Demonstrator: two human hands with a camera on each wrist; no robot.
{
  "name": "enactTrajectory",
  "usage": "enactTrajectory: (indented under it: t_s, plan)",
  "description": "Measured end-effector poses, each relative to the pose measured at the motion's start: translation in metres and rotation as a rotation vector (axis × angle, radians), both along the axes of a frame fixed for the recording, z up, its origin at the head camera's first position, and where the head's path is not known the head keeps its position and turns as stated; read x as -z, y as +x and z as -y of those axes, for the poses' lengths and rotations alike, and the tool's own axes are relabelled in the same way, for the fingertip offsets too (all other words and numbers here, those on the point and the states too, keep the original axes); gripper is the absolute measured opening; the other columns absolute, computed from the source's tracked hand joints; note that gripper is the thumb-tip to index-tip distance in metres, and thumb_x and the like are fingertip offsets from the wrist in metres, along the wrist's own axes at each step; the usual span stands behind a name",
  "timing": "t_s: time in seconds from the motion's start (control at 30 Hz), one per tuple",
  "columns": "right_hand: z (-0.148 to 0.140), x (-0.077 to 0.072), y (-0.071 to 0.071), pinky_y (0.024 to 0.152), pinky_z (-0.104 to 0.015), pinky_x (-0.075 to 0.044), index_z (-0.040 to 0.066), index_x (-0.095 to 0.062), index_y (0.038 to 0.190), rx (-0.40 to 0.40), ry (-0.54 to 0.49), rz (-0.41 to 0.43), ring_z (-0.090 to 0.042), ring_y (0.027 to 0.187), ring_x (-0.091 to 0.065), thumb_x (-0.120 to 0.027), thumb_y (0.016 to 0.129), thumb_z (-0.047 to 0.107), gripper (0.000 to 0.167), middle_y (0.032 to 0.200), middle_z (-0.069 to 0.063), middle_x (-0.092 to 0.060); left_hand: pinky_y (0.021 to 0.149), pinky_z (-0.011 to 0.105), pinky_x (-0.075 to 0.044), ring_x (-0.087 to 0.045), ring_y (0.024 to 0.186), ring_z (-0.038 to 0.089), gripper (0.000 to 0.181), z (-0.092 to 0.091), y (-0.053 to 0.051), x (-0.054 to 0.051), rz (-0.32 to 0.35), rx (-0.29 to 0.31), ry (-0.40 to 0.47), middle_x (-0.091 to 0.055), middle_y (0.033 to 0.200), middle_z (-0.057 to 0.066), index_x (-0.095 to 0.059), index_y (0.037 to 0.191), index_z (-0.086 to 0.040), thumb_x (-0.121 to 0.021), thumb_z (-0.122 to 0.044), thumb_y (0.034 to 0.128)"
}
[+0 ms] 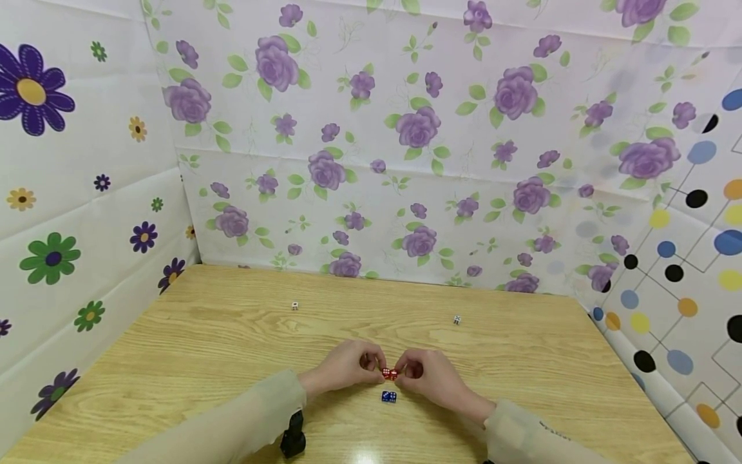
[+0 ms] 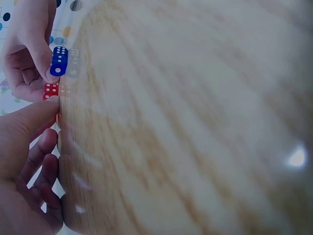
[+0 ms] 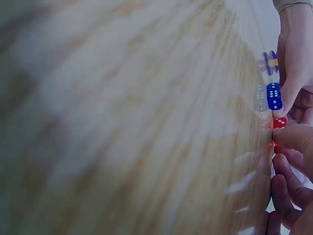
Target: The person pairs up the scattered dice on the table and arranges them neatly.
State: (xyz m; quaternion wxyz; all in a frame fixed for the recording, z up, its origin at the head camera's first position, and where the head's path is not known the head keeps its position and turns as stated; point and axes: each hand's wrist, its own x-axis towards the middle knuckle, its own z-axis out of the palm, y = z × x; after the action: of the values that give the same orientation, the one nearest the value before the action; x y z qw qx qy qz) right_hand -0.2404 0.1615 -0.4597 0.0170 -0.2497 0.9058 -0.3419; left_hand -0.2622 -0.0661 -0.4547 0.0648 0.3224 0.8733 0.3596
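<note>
Two red dice sit side by side on the wooden table in the head view. My left hand pinches them from the left with thumb and forefinger, and my right hand does the same from the right. Just nearer the table's front is a pair of blue dice, side by side and touched by neither hand. In the left wrist view, my left thumb covers part of the red dice, beside the blue dice. The right wrist view shows the red dice partly behind my right thumb.
Farther back on the table lie two small white dice, one at the left and one at the right. Patterned cloth walls stand behind the table and along both sides.
</note>
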Motion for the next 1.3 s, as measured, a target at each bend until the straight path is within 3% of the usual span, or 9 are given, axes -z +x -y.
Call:
enactTrajectory:
  t_s: [0.43,1.3]
  plan:
    - [-0.0003,0.0,0.0001,0.055,-0.02,-0.044,0.027,-0.071,0.089,-0.003,-0.004,0.012,0.0,0.059,-0.051,-0.076,0.086,0.021,0.009,0.071,0.012,-0.063,0.06,0.02,-0.039,-0.047,0.06,0.002,0.01,0.0005,0.0041,-0.0043,0.008,0.001,-0.001,-0.059,0.071,-0.004,-0.072,0.09,-0.017,-0.079,-0.021,0.0847]
    - [-0.0019,0.0,-0.0002,0.053,-0.019,-0.042,0.023,-0.072,0.09,-0.014,-0.011,-0.01,0.0,0.057,-0.049,-0.077,0.085,0.02,0.007,0.07,0.01,-0.062,0.061,0.02,-0.04,-0.048,0.06,0.001,0.011,0.0002,0.0015,-0.0005,0.017,-0.015,0.007,-0.059,0.071,-0.006,-0.072,0.091,-0.018,-0.08,-0.022,0.0838]
